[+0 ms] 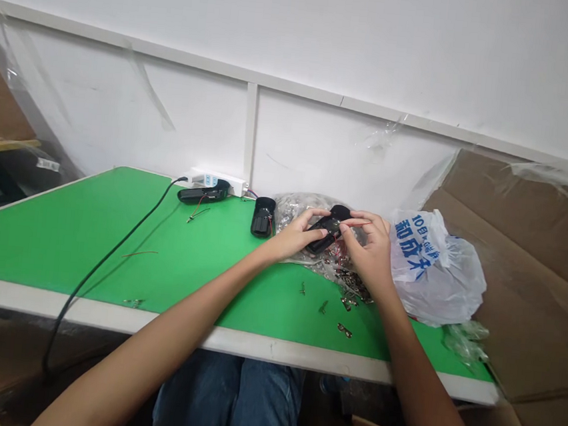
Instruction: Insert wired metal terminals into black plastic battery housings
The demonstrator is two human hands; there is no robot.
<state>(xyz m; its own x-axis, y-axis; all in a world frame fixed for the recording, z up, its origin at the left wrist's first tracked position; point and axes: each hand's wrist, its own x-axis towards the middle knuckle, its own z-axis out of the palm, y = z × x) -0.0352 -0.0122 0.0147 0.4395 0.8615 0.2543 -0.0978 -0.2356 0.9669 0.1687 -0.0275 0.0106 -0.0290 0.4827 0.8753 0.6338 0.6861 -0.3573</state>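
Observation:
Between my two hands is a black plastic housing, tilted, with a thin red wire by it. My left hand grips its left side, thumb on the near part and fingers at the far edge. My right hand is at its right side, thumb and forefinger pinched together on what looks like the red wire. A second black housing stands on the green table left of my hands. Below them, small metal pieces lie spilled from a clear plastic bag.
A white power strip lies by the wall, with a black device against it. A black cable runs over the front edge. To the right are a white plastic bag with blue print and a large cardboard sheet.

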